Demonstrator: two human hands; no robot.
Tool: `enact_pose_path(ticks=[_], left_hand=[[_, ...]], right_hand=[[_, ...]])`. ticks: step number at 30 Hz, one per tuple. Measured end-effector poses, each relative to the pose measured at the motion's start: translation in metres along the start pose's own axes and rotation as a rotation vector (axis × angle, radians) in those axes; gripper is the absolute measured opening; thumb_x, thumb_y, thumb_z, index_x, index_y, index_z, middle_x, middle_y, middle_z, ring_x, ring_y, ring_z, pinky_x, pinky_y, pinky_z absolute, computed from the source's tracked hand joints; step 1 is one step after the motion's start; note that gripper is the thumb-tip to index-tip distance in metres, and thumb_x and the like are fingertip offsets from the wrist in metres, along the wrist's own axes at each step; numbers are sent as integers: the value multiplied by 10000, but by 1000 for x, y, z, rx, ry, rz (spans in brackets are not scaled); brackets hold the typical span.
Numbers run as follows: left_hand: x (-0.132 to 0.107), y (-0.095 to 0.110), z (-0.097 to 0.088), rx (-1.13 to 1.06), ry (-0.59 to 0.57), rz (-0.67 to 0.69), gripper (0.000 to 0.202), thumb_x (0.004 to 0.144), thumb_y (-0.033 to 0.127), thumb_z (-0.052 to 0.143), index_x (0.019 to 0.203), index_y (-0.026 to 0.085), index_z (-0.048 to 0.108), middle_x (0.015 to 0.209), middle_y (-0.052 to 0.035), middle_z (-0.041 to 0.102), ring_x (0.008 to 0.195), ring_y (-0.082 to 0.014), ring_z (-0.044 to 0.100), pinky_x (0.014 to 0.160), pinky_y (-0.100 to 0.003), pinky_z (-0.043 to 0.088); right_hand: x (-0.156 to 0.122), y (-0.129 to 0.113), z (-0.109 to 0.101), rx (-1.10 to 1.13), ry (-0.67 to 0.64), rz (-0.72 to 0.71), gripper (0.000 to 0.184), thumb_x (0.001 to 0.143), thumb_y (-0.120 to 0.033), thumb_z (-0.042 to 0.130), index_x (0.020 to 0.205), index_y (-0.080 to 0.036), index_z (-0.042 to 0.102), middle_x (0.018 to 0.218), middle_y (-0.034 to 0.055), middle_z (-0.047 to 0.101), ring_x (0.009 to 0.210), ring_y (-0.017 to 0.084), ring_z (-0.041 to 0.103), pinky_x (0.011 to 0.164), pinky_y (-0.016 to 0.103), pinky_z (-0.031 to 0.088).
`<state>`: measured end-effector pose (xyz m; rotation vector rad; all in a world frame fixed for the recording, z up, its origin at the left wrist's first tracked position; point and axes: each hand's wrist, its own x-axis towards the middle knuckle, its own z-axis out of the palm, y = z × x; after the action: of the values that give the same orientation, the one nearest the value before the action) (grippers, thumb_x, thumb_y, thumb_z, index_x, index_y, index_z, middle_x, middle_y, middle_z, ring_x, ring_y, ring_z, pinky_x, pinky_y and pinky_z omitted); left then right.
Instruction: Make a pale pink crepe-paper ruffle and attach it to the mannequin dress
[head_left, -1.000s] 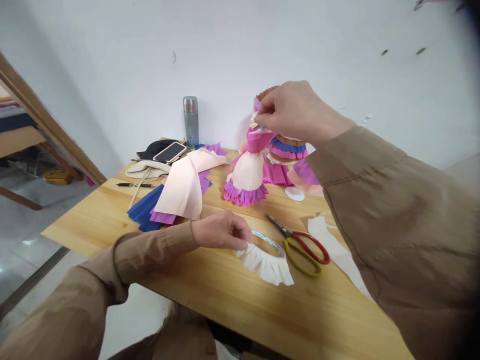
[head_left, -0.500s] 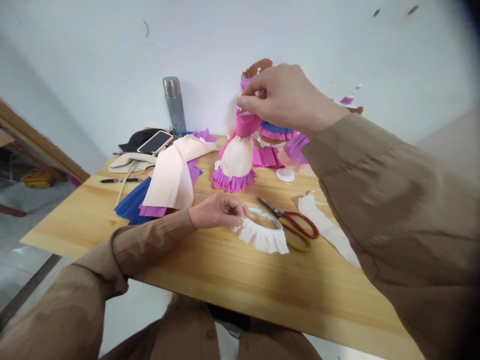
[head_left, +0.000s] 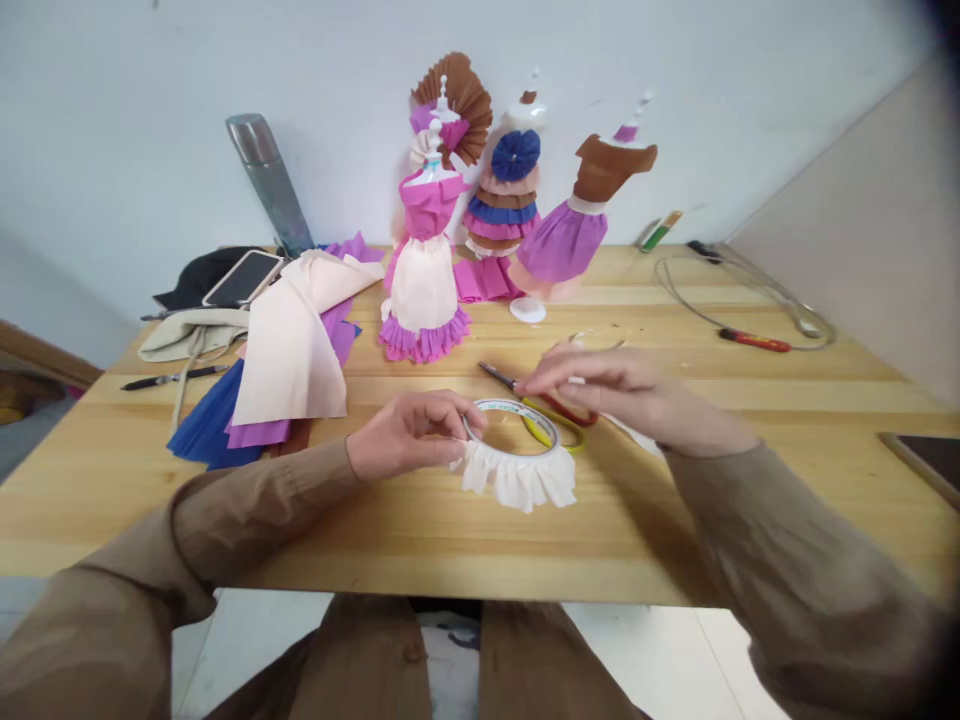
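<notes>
My left hand (head_left: pixel 411 430) pinches the left side of a double-sided tape roll (head_left: pixel 556 436) and the end of a white ruffled crepe paper strip (head_left: pixel 517 478), which hangs along the roll's front edge. Over the scissors (head_left: pixel 568 432) with red and yellow handles, my right hand (head_left: pixel 637 395) has its fingers stretched forward, partly covering the handles. It is slightly blurred, and I make out nothing held in it. Beneath that hand lies a white paper piece (head_left: pixel 637 436). A dress form in a pink top and cream apron skirt (head_left: pixel 424 285) stands beyond the roll.
More dressed forms stand at the back, one with a blue rosette (head_left: pixel 516 156), one with a purple skirt (head_left: pixel 566 240). Leftward are crepe paper sheets (head_left: pixel 292 350), a phone (head_left: pixel 242 278), a pen (head_left: pixel 176 377) and a thermos (head_left: pixel 270 185). A red-handled tool with cable (head_left: pixel 754 340) lies at right.
My right hand has come down from the pink-dressed form to above the scissors. My left hand keeps its hold on the tape roll and strip. The head view has shifted rightward.
</notes>
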<state>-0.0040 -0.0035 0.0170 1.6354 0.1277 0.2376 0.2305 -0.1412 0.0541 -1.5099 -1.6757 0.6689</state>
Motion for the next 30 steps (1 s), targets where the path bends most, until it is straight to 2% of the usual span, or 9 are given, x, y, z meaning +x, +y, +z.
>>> enact_pose_path(ticks=[3,6,8,12,15,18,20,26,30], left_hand=[[3,2,5,-17,-4,-5,138,759,211,696,681,118,630,1002,-108,673,897,-163,647,808,-301,519],[5,2,6,-23,10,5,146,755,209,698,669,119,623,1002,-110,682,899,-167,647,808,-304,517],[6,1,3,-31,27,18,149,750,211,702,665,120,619,1014,-114,690,905,-171,649,814,-309,513],[7,1,-3,-22,55,22,144,747,209,700,671,118,619,1091,-133,688,905,-174,662,844,-328,513],[8,2,-6,39,139,15,141,740,209,708,679,115,622,1124,-140,678,933,-183,663,876,-337,503],[9,3,-7,79,244,9,160,726,226,729,673,124,617,1005,-104,699,986,-191,650,867,-312,496],[10,2,-8,68,256,8,169,716,228,739,657,127,617,896,-80,699,1002,-188,641,873,-298,491],[10,-1,-9,-92,214,-127,195,702,251,766,686,106,637,789,-51,685,725,-112,623,707,-244,490],[8,-1,-7,-153,223,-187,223,695,271,781,693,99,638,703,-36,666,683,-110,618,679,-239,495]], right_hand=[[-18,22,9,137,-148,-87,289,918,-389,535,988,-238,772,954,77,736,896,216,651,778,370,508],[-23,24,9,106,-196,-185,300,946,-389,502,1095,-287,742,927,56,735,876,214,628,806,373,477],[-21,19,9,50,-170,-228,301,947,-412,493,1077,-301,740,865,46,724,846,225,610,807,388,462],[-8,9,11,-42,-113,-266,300,943,-446,481,877,-280,723,764,41,679,846,248,592,813,408,444],[-2,13,15,-55,-57,-275,301,954,-421,453,798,-271,661,721,30,627,781,240,571,856,436,428],[-2,24,18,17,73,-229,318,958,-420,419,751,-268,606,720,26,579,726,232,535,937,465,400],[-4,30,19,75,101,-182,335,959,-419,396,732,-262,585,714,23,568,696,224,525,984,469,380],[-5,36,22,183,143,-93,353,890,-510,465,675,-256,585,649,24,558,662,232,524,951,465,419],[-2,39,23,196,161,-153,304,881,-450,461,687,-258,592,673,28,577,693,243,543,950,476,419]])
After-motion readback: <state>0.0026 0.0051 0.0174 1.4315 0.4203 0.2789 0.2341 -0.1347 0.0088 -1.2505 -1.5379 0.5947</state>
